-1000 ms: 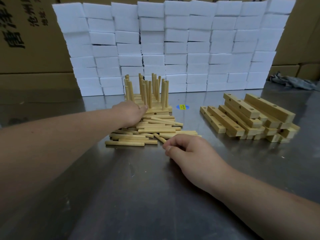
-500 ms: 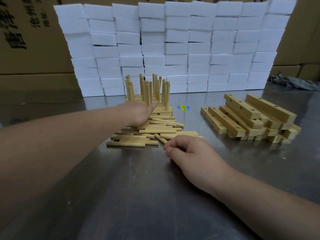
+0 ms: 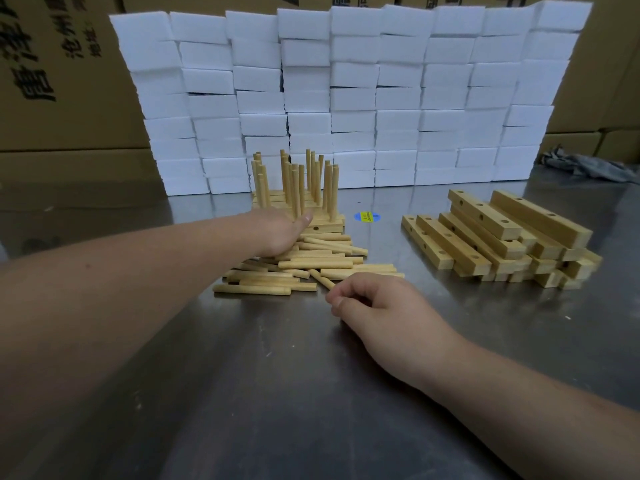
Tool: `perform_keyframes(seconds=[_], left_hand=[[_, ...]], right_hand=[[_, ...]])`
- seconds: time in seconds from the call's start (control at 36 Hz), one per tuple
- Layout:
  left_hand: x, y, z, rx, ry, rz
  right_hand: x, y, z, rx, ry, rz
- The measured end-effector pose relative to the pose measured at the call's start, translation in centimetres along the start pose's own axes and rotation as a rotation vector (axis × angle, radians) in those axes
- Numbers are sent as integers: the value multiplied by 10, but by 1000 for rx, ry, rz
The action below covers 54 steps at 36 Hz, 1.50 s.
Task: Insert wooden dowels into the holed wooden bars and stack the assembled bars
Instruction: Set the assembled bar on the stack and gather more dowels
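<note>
Although a fair share of the work looks done, more of it is left, as I judge it. Toward the far edge of the brushed steel table (image 3: 311, 393), left of its middle, stands a low stack of pale wooden bars (image 3: 298, 202) with upright dowels set in them (the pegs are too crowded to count). Just in front of it lies a loose heap of pale round wooden dowels (image 3: 311, 263), none yet inserted. Near the right edge, well apart from the stack, is a jumbled pile of square-section wooden bars (image 3: 495, 233) whose holes are empty. The unfilled bars seem to outnumber the filled ones, so much pegging and stacking remains.

The left hand (image 3: 278, 233) lies palm down on the far side of the dowel heap, thumb against the front of the stack. Its fingers are hidden, so I cannot tell whether it grasps anything. The right hand (image 3: 375, 304) rests on the table just beside the heap's near end, fingers curled in and thumb to forefinger. Whether they pinch a dowel cannot be told.

Bold black Chinese characters mark the brown cardboard cartons (image 3: 52, 81) behind the wall of white foam blocks (image 3: 346, 98), cut off by the frame. A small round blue-and-yellow sticker (image 3: 367, 216) on the table, between stack and bar pile, has print too small to read.
</note>
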State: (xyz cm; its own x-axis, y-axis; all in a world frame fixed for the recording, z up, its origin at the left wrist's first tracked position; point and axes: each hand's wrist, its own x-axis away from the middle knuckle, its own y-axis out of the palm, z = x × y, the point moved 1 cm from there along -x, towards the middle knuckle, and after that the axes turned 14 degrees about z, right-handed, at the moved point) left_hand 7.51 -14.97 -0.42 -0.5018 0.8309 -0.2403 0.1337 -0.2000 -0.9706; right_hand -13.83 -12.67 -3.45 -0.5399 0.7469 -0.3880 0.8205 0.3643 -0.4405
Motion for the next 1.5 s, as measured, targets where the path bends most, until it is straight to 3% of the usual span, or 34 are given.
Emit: perform_keyframes(seconds=[0.47, 0.78, 0.89, 1.03, 1.17, 1.28, 1.5], left_hand=[[-8, 7, -4, 92, -129, -21], [51, -25, 8, 140, 79, 151], [78, -29, -3, 201, -58, 225], [98, -16, -24, 325, -371, 180], [103, -2, -39, 388, -495, 210], [104, 0, -33, 445, -424, 205], [114, 2, -26, 379, -82, 125]], right_hand=[[0, 0, 2, 19, 10, -7], [-1, 2, 1, 55, -4, 8], [0, -1, -1, 63, 7, 67], [-4, -9, -3, 192, 42, 238], [-14, -22, 2, 273, 196, 334], [-18, -19, 8, 288, 304, 218], [-13, -14, 6, 324, 209, 59]])
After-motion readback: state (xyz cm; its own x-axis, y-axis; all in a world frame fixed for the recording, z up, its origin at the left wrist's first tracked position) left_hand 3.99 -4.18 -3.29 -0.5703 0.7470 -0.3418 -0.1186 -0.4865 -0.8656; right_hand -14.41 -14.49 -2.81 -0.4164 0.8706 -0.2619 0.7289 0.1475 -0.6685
